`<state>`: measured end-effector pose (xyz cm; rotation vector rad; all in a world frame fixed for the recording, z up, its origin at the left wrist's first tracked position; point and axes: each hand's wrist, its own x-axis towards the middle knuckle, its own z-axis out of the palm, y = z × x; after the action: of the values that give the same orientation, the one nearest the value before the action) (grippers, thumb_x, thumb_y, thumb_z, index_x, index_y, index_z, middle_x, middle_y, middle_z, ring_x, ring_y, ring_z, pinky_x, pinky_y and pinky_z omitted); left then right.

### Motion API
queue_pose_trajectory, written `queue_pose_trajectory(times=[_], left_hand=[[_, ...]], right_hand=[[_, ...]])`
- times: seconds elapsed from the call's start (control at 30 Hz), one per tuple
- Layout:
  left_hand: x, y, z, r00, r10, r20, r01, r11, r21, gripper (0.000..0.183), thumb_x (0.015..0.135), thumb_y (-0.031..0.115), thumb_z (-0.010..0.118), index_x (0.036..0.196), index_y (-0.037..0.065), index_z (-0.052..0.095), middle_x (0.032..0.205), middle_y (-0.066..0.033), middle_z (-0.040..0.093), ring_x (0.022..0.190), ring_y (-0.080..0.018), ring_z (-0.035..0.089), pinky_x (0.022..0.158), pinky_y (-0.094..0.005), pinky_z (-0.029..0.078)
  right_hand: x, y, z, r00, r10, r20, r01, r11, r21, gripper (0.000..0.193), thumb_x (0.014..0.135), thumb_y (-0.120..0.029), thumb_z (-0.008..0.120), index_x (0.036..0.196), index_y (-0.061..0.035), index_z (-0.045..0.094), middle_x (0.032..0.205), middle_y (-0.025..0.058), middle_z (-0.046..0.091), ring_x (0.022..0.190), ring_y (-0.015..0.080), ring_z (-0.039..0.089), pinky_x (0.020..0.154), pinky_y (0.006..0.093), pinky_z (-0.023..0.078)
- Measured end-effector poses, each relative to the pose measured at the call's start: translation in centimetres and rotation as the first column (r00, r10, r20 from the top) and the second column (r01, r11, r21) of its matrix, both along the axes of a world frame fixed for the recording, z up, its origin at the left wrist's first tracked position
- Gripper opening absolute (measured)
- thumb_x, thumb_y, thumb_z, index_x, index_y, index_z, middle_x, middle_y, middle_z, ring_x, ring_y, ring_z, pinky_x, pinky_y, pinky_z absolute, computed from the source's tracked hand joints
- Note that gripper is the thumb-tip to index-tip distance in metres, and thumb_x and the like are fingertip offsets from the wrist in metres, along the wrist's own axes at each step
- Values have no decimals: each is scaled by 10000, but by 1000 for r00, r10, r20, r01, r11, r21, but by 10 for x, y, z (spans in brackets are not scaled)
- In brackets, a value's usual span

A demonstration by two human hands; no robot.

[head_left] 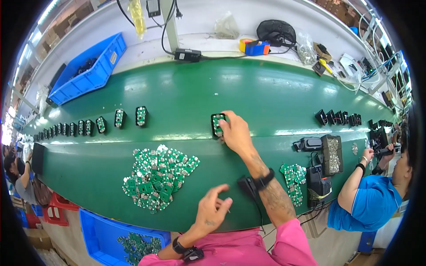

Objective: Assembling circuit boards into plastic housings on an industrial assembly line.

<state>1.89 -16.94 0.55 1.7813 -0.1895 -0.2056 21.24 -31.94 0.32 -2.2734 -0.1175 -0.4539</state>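
Note:
My right hand [236,133] is closed round a small black plastic case [213,126] on the green bench, thumb on the green circuit board [218,119] that sits inside it. My left hand [214,208] hovers above the near edge of the bench, fingers loosely curled and apart, holding nothing I can see. Left of it lies a heap of loose green circuit boards [155,177]. A row of black cases with boards in them [141,116] runs off to the far left.
Empty-looking black cases [330,117] stand at the right, near a smaller board pile [293,177] and a tray of small metal parts [333,155]. Blue bins stand at back left [88,71] and below the bench [95,239]. A co-worker in blue [370,199] sits at right.

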Motion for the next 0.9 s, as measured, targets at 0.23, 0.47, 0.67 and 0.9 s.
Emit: queue_pose_trajectory(times=[0.23, 0.47, 0.67, 0.9], left_hand=[[-14, 5, -5, 991, -69, 115, 61, 996, 71, 262, 883, 2, 636, 1144, -18, 630, 1017, -138, 678, 715, -170, 695, 610, -271, 557], [-8, 10, -6, 991, -92, 100, 87, 995, 51, 240, 866, 1, 652, 1106, -5, 651, 984, -132, 679, 709, -173, 694, 609, -265, 554], [-8, 10, -12, 986, -91, 138, 88, 996, 29, 226, 862, 6, 656, 1087, -10, 660, 975, -135, 679, 700, -173, 692, 587, -259, 549], [-6, 8, -11, 981, -92, 170, 83, 995, 61, 224, 859, 13, 662, 1082, -9, 662, 971, -139, 677, 697, -175, 695, 579, -261, 555]], right_hand=[[47, 28, 5, 960, -79, -268, 54, 994, -98, 301, 925, -235, 609, 1163, -57, 563, 952, 248, 680, 908, 446, 652, 808, 532, 511], [66, -108, 19, 973, -231, 17, 202, 812, -547, 597, 808, -412, 739, 1153, 37, 551, 1127, 241, 609, 1077, 397, 576, 933, 478, 489], [23, -284, 57, 657, -742, -137, 476, 548, -687, 983, 593, -453, 919, 1315, 5, 434, 1328, 274, 486, 1203, 441, 527, 991, 475, 479], [-7, -374, 58, 631, -681, -372, 464, 715, -522, 1204, 471, -435, 972, 1412, -11, 353, 1383, 310, 397, 1208, 455, 518, 995, 461, 502]])
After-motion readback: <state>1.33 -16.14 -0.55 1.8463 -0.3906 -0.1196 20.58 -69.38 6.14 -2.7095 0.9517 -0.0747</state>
